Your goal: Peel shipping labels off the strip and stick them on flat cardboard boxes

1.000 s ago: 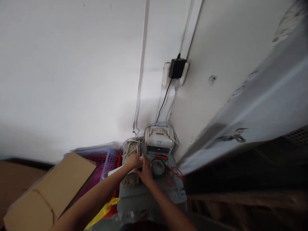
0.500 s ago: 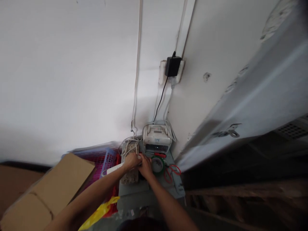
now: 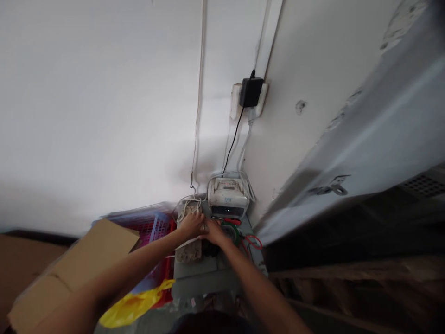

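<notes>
My left hand is closed, its fingers bent round a long white object that runs under my forearm and is mostly hidden. Close against it, my right hand is also closed, its fingertips meeting the left ones; what they pinch is too small and blurred to name. Under the hands lies a rough, speckled block with loose white cord on its far end. Beside my right hand are a roll of green tape, a red-handled screwdriver and red-handled scissors.
A white banknote-counter-like machine stands at the back of the grey stand. A black adapter is plugged in above. To the left are a blue basket, cardboard and a yellow bag. A metal door stands right.
Both hands have shifted slightly, and my left arm now covers most of the white object that stuck out leftward. My right hand reaches further over the tape roll.
</notes>
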Available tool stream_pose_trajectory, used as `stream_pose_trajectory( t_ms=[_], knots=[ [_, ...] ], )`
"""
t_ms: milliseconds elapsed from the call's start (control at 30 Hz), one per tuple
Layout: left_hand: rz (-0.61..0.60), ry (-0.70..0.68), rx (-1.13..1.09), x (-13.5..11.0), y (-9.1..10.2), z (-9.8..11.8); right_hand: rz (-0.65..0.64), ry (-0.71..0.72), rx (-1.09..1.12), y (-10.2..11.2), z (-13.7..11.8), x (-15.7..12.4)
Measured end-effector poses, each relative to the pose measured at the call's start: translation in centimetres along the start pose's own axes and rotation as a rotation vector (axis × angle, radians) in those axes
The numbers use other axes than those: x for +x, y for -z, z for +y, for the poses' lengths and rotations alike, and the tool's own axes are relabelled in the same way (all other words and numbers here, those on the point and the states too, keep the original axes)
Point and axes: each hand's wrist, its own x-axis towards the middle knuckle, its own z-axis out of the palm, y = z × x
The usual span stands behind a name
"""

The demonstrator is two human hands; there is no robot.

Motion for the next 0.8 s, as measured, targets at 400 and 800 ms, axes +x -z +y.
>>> stream_pose_trajectory(
  t_ms=[400, 800],
  knots=[
    [0.006, -0.434, 0.104, 2.0, -1.4, -3.0, 0.542, -0.303, 0.381, -3.9, -3.0, -5.1],
    [0.209, -0.405, -0.097, -0.2, 2.5, -5.4, 0.491, -0.382, 1.090, -3.3, -6.2, -0.9]
  ],
)
